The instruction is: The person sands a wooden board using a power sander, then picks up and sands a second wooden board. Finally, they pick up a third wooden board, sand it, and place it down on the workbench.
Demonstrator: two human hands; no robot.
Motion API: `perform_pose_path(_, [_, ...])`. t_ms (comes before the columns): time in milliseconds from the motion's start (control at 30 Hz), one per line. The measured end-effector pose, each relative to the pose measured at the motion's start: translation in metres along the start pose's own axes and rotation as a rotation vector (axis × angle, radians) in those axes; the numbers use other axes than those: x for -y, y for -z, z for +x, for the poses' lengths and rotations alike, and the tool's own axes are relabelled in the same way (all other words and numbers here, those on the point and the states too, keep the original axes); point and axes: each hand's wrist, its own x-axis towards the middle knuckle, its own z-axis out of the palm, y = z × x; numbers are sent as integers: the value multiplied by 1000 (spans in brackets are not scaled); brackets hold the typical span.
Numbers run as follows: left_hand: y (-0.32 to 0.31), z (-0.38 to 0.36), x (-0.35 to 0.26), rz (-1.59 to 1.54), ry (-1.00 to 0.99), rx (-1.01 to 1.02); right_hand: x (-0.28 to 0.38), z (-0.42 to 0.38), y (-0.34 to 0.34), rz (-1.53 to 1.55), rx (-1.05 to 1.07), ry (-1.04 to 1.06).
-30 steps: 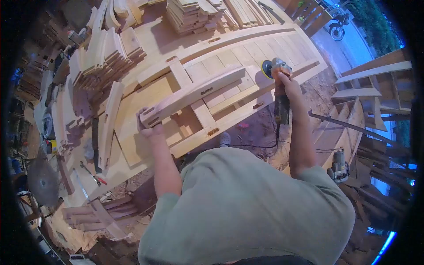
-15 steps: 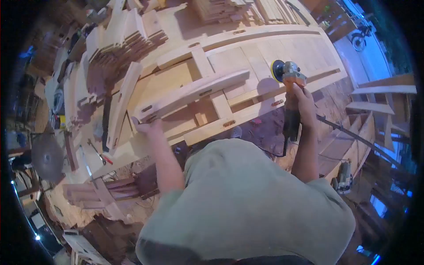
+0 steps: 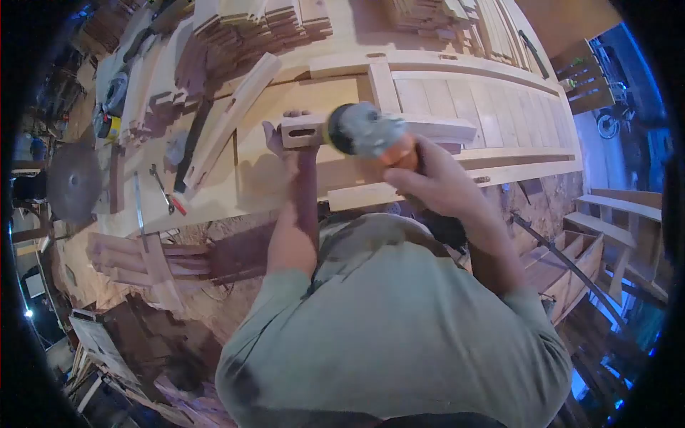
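Note:
My left hand [image 3: 301,157] is wrapped round the near left end of a pale wooden rail [image 3: 444,129], fingers over the far side and thumb at the end. A slot is cut in the face of that end. Gripped in my right hand [image 3: 441,180] is an angle grinder [image 3: 374,134], its head smeared by motion. Its round, yellow-edged sanding pad [image 3: 342,130] overlaps the rail just right of my left hand. The grinder hides the rail's middle. Beneath lies a slatted wooden door frame [image 3: 492,107].
Stacked boards [image 3: 264,32] stand at the back of the bench. A loose slotted rail [image 3: 235,118] lies left of my left hand, near pliers [image 3: 175,205] and a wrench [image 3: 158,178]. A large round saw blade [image 3: 73,182] is at far left; wooden frames [image 3: 621,221] stand at right.
My right hand has swung the grinder left, from over the door's right part to the rail beside my left hand. The rail's left end has moved up and right with my left hand.

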Motion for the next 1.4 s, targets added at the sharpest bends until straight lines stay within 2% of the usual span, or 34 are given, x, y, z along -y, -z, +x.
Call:
perform_pose_path(33, [14,11,-1,32,-5,104,10,6,-10,-132,44,98])
perform_pose_path(67, [14,15,-1,67,-8,212,23,9,-18,-136,46,99])
perform_pose_path(100, [16,15,-4,64,-8,214,36,12,-26,-156,90,96])
perform_pose_path(167, [3,3,-7,8,193,151,53,19,-37,-177,123,89])
perform_pose_path(333, [-2,-5,-11,101,295,211,53,24,-39,-296,127,101])
perform_pose_path(400, [-28,-18,-2,250,72,37,42,15,-28,-247,92,54])
perform_pose_path(433, [-19,-11,-1,247,73,34,36,10,-20,-195,68,18])
perform_pose_path(467, [-6,-3,-3,142,51,149,30,5,-12,-194,73,13])
perform_pose_path(500, [7,4,-6,38,27,264,23,0,-1,-115,61,-96])
perform_pose_path(533, [-3,-5,-11,157,55,99,17,-4,9,-36,44,-205])
perform_pose_path(567, [6,-3,-14,155,73,99,8,-8,17,-33,30,-216])
perform_pose_path(633, [31,14,-9,-25,41,182,-23,-19,35,39,-92,-169])
perform_pose_path(700, [12,1,-7,221,-46,44,-46,-30,55,30,-189,-155])
perform_pose_path(800, [11,4,-12,64,-12,-6,-69,-44,82,27,-304,-277])
perform_pose_path(833, [11,3,-11,67,7,-1,-80,-48,92,33,-322,-283])
perform_pose_path(900, [14,5,-11,179,-76,-116,-96,-55,109,168,-374,-309])
perform_pose_path(933, [18,8,-12,127,-31,-25,-100,-59,115,103,-464,-312])
perform_pose_path(1033, [28,10,-14,159,-19,53,-108,-67,140,51,-530,-347])
perform_pose_path(1067, [27,8,-13,160,-19,55,-147,-63,156,-23,-572,-404])
perform_pose_path(1100, [25,7,-11,152,-25,53,-151,-65,156,-20,-573,-398])
perform_pose_path(1167, [37,15,-18,144,-43,61,-157,-68,155,273,-785,-326])
perform_pose_path(1200, [53,38,-43,-571,136,159,-175,-72,154,377,-892,-291])
perform_pose_path(1267, [88,82,-128,-1980,511,330,-178,-79,146,506,-941,-237])
perform_pose_path(1300, [102,87,-141,-2681,709,393,-182,-84,140,632,-1006,-189])
perform_pose_path(1333, [72,77,-185,-2788,829,370,-191,-89,138,675,-1001,-111])
perform_pose_path(1367, [19,52,-223,-2893,946,347,-205,-98,140,686,-994,-123])
perform_pose_path(1400, [-40,20,-216,-3212,1621,153,-221,-107,143,721,-1007,-105])
